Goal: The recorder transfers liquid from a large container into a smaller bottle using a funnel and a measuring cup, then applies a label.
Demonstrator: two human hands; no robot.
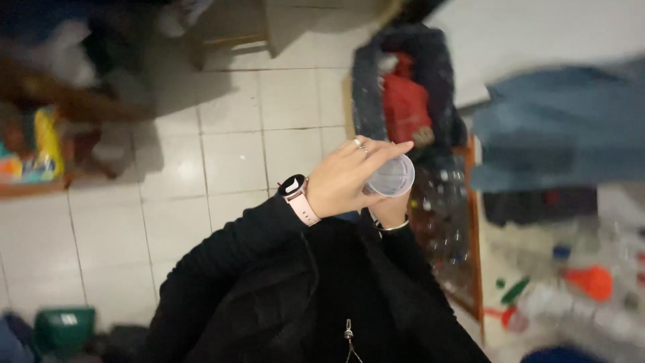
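A small clear plastic cup (392,177) is held in front of my chest, its open mouth facing up. My left hand (346,176) wears a pink-strapped watch and rings, and curls round the cup's left side with the index finger stretched along the rim. My right hand (391,212), with a thin bracelet at the wrist, grips the cup from underneath and is mostly hidden by it. Both arms are in black sleeves. The cup looks empty.
White floor tiles (232,158) lie below. A dark fuzzy bag with a red cloth (405,101) stands ahead, over a wooden-framed crate of clear bottles (451,228). A blue garment (557,134) hangs at right. A green bin (64,327) sits at lower left, and clutter lies at lower right.
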